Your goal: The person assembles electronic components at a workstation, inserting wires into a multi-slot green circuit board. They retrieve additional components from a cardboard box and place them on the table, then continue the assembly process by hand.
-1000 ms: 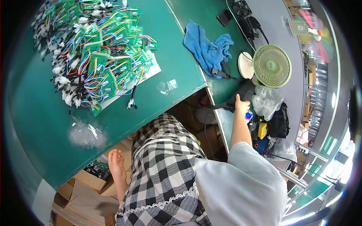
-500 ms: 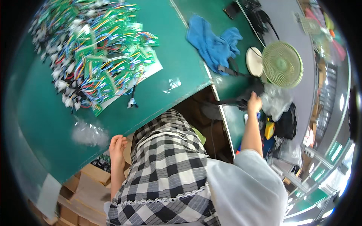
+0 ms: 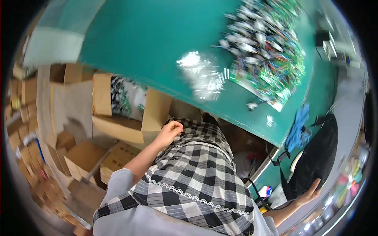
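Observation:
On the right, my right hand (image 3: 313, 190) grips the lower edge of a large black rounded bag (image 3: 315, 157) with hanging black straps. The bag is tilted up, and its contents cannot be seen. My left hand (image 3: 170, 132) is held in front of the checked apron (image 3: 193, 161), its fingers loosely curled together with nothing visible in them. It is nearest to an open cardboard box (image 3: 155, 114) holding green boards and wires. A blue cloth (image 3: 298, 128) lies next to the bag.
Many green circuit boards with coloured wires and white connectors (image 3: 267, 51) are heaped on the green table (image 3: 157, 43). Clear plastic bags (image 3: 202, 76) lie nearer its edge. Several cardboard boxes (image 3: 84, 157) stand at left. A black cable (image 3: 254, 188) loops beside the bag.
The view has swung left, bringing the boxes into sight. The black bag has been lifted and now stands up in my right hand. My left hand has come in front of the apron.

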`<state>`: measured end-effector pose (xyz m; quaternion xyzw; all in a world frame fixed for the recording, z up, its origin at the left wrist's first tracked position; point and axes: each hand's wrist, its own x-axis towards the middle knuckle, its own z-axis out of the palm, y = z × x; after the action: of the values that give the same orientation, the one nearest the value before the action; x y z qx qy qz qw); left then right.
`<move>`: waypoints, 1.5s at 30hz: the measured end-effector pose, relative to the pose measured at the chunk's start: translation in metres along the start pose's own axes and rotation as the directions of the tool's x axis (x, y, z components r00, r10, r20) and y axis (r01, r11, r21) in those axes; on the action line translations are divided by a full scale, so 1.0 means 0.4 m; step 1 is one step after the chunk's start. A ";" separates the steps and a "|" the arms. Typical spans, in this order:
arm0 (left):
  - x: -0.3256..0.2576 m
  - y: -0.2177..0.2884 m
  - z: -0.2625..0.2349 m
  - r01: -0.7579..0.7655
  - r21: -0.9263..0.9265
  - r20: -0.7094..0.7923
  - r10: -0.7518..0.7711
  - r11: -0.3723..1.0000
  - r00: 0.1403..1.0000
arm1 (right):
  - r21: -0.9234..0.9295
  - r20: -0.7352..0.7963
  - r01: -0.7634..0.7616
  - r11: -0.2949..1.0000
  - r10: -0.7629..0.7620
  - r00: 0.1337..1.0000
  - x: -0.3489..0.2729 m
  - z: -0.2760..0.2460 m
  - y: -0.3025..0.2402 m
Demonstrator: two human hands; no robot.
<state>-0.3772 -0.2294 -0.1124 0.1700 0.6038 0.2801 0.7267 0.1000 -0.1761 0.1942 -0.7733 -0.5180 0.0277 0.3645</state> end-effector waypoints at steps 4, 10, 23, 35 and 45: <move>-0.042 -0.220 0.030 -0.015 -0.117 -0.194 -0.008 0.993 0.981 | -0.155 0.317 0.596 0.788 -0.532 0.785 0.262 0.201 0.081; -0.049 -0.302 -0.090 -0.138 -0.025 -0.486 0.109 0.990 0.867 | 0.314 0.523 0.346 0.884 -0.465 0.714 0.321 0.798 -0.328; -0.149 -0.552 -0.050 -0.036 -0.405 -0.740 -0.304 0.914 0.600 | -0.150 0.567 0.963 0.225 -0.778 0.270 0.249 1.142 -0.600; 0.389 -0.715 -0.696 -0.372 -0.595 -0.784 -0.414 0.712 0.463 | 0.123 0.217 0.991 0.043 -0.976 0.015 -0.214 0.987 -0.634; 0.442 -0.712 -0.912 -0.907 -0.372 -0.853 -0.312 -0.199 0.418 | 0.345 0.939 0.328 0.879 -0.323 -0.120 -1.011 1.566 -0.197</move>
<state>-0.6544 -0.3779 -0.4952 -0.3602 0.3413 0.8620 0.1039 -0.4115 -0.1574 -0.3535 -0.3666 -0.7913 0.4746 -0.1191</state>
